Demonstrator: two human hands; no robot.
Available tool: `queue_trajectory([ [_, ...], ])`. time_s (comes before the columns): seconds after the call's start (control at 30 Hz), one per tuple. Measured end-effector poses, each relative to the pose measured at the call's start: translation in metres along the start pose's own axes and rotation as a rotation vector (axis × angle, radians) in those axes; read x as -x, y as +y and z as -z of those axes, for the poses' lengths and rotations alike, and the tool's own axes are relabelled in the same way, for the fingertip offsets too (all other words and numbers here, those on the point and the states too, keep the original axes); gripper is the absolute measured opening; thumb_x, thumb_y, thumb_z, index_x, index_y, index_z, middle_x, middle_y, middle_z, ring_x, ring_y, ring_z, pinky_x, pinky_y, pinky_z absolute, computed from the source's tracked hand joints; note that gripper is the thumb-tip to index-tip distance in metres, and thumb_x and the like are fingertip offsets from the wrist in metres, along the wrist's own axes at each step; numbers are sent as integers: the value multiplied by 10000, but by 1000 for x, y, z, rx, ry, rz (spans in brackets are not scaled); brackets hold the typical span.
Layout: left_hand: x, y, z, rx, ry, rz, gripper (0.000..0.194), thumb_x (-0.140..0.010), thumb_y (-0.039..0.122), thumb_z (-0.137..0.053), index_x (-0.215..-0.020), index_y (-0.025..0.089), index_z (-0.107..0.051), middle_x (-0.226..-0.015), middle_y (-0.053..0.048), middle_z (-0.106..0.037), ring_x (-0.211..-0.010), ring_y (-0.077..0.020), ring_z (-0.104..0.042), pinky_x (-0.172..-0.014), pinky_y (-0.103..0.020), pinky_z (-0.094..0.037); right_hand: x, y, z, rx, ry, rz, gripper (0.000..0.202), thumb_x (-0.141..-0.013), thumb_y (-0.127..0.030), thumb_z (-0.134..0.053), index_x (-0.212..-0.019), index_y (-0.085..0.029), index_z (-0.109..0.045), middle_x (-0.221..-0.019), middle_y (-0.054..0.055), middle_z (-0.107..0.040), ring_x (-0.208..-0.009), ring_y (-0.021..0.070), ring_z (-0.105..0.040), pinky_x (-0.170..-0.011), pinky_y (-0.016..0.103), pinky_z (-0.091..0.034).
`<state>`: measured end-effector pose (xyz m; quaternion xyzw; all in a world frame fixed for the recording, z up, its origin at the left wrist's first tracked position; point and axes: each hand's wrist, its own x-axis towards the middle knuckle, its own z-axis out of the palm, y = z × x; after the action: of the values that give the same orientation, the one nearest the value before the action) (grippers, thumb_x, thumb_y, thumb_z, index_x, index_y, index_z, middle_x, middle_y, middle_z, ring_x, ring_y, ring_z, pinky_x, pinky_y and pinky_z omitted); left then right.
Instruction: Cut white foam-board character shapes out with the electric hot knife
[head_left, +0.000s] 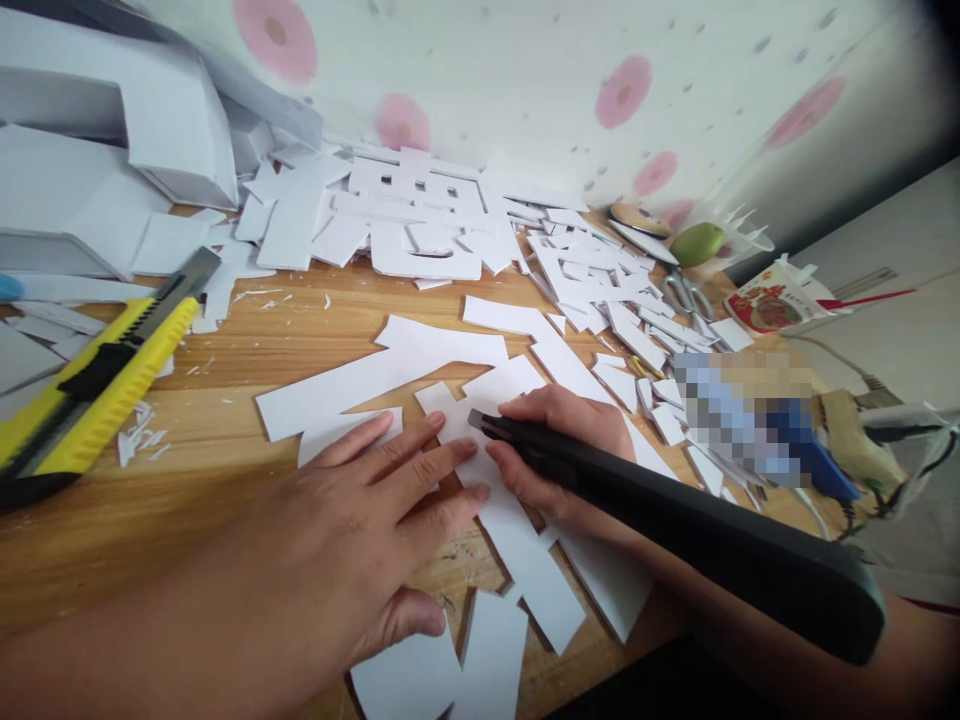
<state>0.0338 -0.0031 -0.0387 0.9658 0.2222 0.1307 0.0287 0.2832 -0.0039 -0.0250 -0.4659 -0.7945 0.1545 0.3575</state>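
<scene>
Left hand: our left hand (360, 520) lies flat, fingers spread, pressing the white cut-out (420, 400) onto the wooden table (225, 480).
Right hand: our right hand (559, 450) grips a black knife (675, 530), its tip on the sheet.
Handling: we judge the sheet light, stiff and easily creased; best held flat beside the blade.
Around: a yellow knife (97, 385) lies left; offcuts (600, 270), scissors (686, 295) and a glue gun (855, 440) crowd behind and right.

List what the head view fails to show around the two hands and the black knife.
- Black knife: blade tip too small to see against the white cutout.
- Right hand: grip hidden behind the knife body.
- Left hand: covers the cutout beneath.
- Pixelated patch: contents blurred.
</scene>
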Motion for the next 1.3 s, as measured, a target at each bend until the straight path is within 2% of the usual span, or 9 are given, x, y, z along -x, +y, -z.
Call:
queue_trajectory([
  [0.2,-2,0,-1,9,31,-10,622,-923,699,-527,-1407,312,-576,-1509,-46,-565,-1376,-332,-522,-1145,-476,-367,3,-5,8,-5,-25,24,128,-841,-279,-723,-885,-247,-606,-673,-28,-680,-512,113,-592,-484,222,-467],
  [0.4,-8,2,-1,-90,163,-18,604,-915,717,-510,-1286,263,-657,-1374,-61,-674,-1219,-349,-633,-1020,-481,-433,11,-5,15,27,-67,40,160,-834,-288,-745,-903,-249,-606,-677,-24,-671,-521,121,-589,-488,236,-471],
  [0.6,-2,-4,-4,-41,81,-53,634,-891,648,-602,-1408,284,-555,-1466,-40,-605,-1293,-358,-585,-1081,-480,-404,16,-9,21,3,-98,62,171,-835,-232,-726,-922,-257,-581,-645,-27,-646,-510,133,-577,-485,251,-479],
  [0.73,-2,-4,-6,-10,84,-29,596,-927,667,-534,-1393,299,-573,-1469,-28,-604,-1316,-338,-576,-1143,-458,-349,18,-12,25,8,-109,49,175,-832,-217,-721,-916,-248,-571,-633,-27,-643,-503,130,-581,-484,243,-487],
  [0.83,-2,-4,-7,-13,100,-43,620,-918,660,-556,-1417,290,-559,-1486,-30,-589,-1345,-321,-553,-1214,-416,-231,18,-11,27,4,-132,41,169,-834,-220,-723,-899,-235,-567,-634,-31,-643,-498,112,-570,-481,222,-479],
  [0.97,-1,-1,-7,59,43,60,633,-897,750,-531,-1411,382,-550,-1527,64,-546,-1412,-234,-494,-1252,-297,-86,19,-12,27,-21,-139,6,163,-812,-193,-732,-876,-223,-585,-641,-36,-645,-493,90,-547,-487,200,-468],
  [1.13,-6,5,-5,79,100,95,605,-893,794,-472,-1299,383,-651,-1448,74,-619,-1352,-223,-547,-1220,-284,-134,15,-13,35,-168,-57,-211,167,-795,-211,-784,-880,-241,-643,-688,-30,-694,-523,103,-609,-489,212,-482],
  [1.23,-5,5,-7,79,133,98,631,-887,812,-451,-1289,373,-662,-1444,70,-623,-1338,-222,-550,-1222,-281,-122,8,-6,41,-466,127,-329,215,-820,-334,-812,-938,-266,-645,-766,-18,-732,-579,137,-666,-533,260,-544],
  [1.3,-1,4,-9,89,107,93,626,-891,794,-477,-1325,372,-634,-1487,73,-585,-1383,-214,-504,-1242,-275,-76,4,2,41,-675,146,-394,330,-779,-419,-851,-969,-265,-629,-769,-16,-740,-591,160,-696,-536,284,-573],
])
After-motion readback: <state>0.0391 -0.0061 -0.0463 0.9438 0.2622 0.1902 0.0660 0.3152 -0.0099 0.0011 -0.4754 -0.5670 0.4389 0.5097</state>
